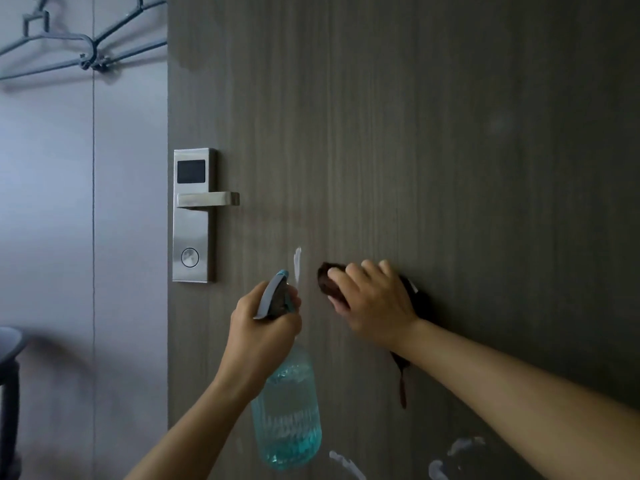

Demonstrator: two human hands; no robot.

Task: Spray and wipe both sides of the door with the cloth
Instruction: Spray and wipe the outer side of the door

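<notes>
Nearest the camera are two bare forearms reaching up to the door (450, 133). The left hand (263, 327) is wrapped around the neck of one spray bottle (287, 403), its grey trigger head pointed at the wood; the clear body hangs below, partly filled with blue liquid, so it likely feels moderately heavy and could slip if wet, and is best held at the neck. The right hand (374, 299) presses one dark brown cloth (329, 282) flat against the door, fingers curled over its upper edge while a loose tail dangles below the wrist. The cloth looks soft and limp, best bunched under the palm. One lever handle (207, 199) sits on one steel lock plate (192, 216) at the door's left edge. Several white foam streaks (297, 263) remain, one just left of the cloth, others lower down.
</notes>
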